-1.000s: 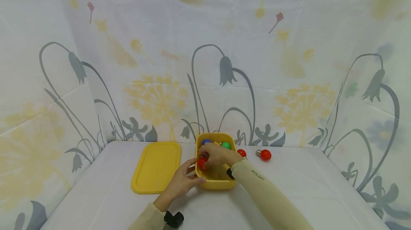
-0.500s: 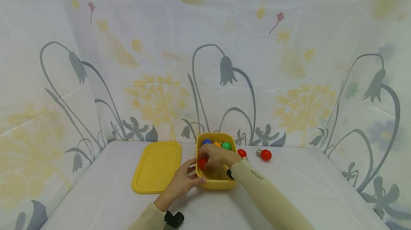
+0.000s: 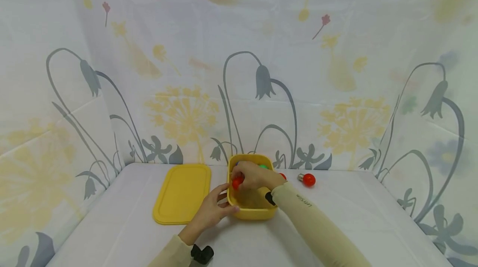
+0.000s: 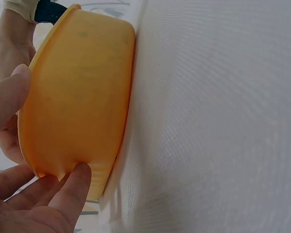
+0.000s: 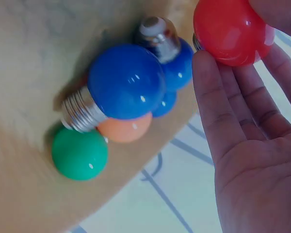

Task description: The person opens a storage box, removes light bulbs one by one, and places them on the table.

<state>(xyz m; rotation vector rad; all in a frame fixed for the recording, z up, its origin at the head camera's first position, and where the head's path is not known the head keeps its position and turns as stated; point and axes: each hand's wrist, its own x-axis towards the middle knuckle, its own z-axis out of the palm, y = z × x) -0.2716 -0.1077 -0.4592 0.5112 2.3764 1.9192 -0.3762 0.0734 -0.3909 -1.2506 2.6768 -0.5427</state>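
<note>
A yellow plastic container (image 3: 257, 214) stands at the middle of the table. My left hand (image 3: 212, 212) holds its near left corner, with fingertips against the side wall and the thumb by the rim. Over the inside of the container, my right hand (image 3: 254, 175) pinches a red light bulb (image 5: 231, 30) between thumb and fingers. In the right wrist view, a large blue bulb (image 5: 127, 81) with a silver screw base lies in the container. Around it are a green bulb (image 5: 80, 153), an orange bulb (image 5: 126, 128) and other blue ones, partly covered. The right hand hides most of them in the head view.
A flat yellow lid (image 3: 183, 194) lies left of the container. Right of it, a red bulb (image 3: 308, 180) rests on the white tablecloth (image 3: 354, 217). Another red bulb (image 3: 282, 176) is mostly hidden behind my right wrist. A flower-printed cloth (image 3: 239, 72) hangs behind.
My right hand has shifted slightly up and away with the red bulb, covering more of the blue and green bulbs. The left hand, container and lid have stayed put.
</note>
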